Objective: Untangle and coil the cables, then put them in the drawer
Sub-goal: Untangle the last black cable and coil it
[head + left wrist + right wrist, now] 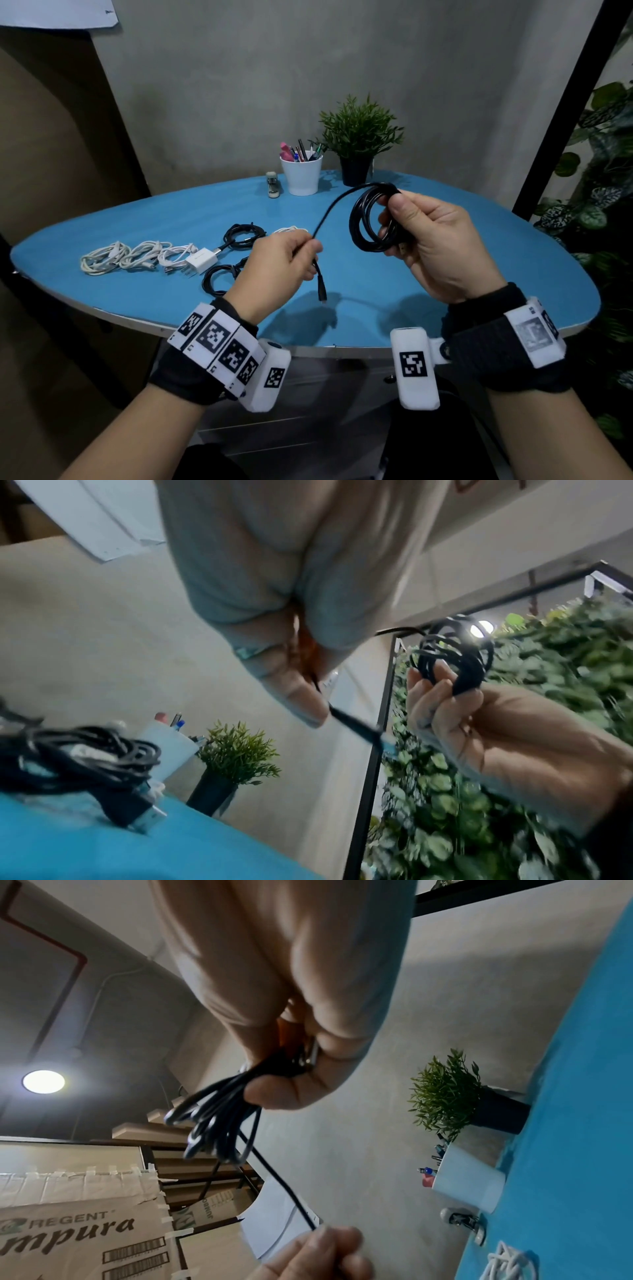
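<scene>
Right hand (pixel 435 240) grips a coiled black USB cable (pixel 371 219) above the right half of the blue desk (pixel 445 281), fingers curled through the loops. Left hand (pixel 277 267) pinches the cable's free tail near its plug (pixel 322 291). Coiled white cables (pixel 133 257) and black cables (pixel 239 236) lie by the desk's left edge.

Both your forearms reach forward, wrists strapped with marker bands. Your left hand (pixel 277 263) is raised, back up, fingers (pixel 301 702) pinched together on a black cable (pixel 371 219). Your right hand (pixel 435 243) is held higher, thumb toward you, fingers curled round the coiled loops.
</scene>
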Available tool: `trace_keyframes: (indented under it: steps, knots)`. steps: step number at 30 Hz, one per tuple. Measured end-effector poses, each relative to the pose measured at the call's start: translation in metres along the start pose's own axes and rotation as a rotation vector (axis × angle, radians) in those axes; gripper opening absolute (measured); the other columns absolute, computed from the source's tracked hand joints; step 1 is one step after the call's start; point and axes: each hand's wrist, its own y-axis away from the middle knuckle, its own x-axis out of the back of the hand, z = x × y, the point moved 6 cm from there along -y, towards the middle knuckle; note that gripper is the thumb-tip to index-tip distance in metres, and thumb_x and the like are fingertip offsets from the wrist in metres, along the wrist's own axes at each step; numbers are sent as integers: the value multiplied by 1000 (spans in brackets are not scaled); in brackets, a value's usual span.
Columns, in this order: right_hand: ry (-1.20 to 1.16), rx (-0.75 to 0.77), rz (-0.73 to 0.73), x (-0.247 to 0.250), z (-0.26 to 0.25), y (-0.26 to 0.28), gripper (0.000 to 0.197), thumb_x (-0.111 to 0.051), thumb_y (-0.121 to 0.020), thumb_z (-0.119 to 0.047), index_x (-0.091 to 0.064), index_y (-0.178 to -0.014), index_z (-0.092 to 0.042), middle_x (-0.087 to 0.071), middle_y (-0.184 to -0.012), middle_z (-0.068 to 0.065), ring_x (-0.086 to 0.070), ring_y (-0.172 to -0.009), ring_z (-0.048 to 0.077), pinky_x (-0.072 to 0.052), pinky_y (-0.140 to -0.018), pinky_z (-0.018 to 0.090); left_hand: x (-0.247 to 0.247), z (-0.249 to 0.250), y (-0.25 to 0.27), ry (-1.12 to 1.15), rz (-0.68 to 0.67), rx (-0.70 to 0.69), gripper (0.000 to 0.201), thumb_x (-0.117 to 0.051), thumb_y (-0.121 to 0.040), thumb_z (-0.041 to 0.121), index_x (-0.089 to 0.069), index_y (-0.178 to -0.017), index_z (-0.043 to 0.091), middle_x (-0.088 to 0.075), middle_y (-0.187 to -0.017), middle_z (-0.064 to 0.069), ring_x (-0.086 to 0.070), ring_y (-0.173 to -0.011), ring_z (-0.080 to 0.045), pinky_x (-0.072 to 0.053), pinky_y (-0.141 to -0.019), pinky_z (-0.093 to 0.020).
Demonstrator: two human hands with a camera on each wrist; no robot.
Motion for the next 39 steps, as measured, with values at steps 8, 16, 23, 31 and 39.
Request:
trace_keyframes:
  steps: [8,16,23,31,39]
  knots:
    - [78,-109,-110,-13,18,5,14,-59,-82,-14,-69,-90,-9,-59,-65,5,-56,-48,11,-42,-42,19,13,-6,-4,808,282,228,13,-53,-91,-4,-58,-82,5,-65,-77,-10,-69,-67,-12,-53,-62,-15]
    - [165,-131,-106,-12,31,3,17,-57,-89,-9,-72,-88,-17,-61,-69,6,-55,-57,18,-44,-45,21,-5,1,0,982,195,322,10,-57,-87,-4,-57,-82,4,-67,-68,-6,-65,-57,-10,-53,-55,-16]
    - [261,-97,5,0,31,-1,18,-54,-93,-9,-71,-100,-9,-67,-76,12,-61,-57,13,-45,-50,20,-24,9,6,877,-146,419,31,-47,-92,40,-67,-90,16,-70,-83,-3,-63,-80,-17,-49,-81,-30]
    - [280,-69,-29,-6,34,0,19,-53,-93,-7,-70,-94,-15,-63,-59,-5,-57,-54,10,-45,-50,19,-36,25,11,889,-262,407,13,-55,-89,17,-57,-76,17,-63,-67,6,-63,-70,-6,-44,-78,-26]
    - [294,-72,14,-5,36,2,16,-56,-92,-6,-69,-90,-15,-64,-73,5,-61,-54,8,-45,-49,19,-49,20,14,779,-328,408,13,-51,-93,4,-47,-85,13,-59,-92,-4,-63,-78,-8,-54,-65,-24]
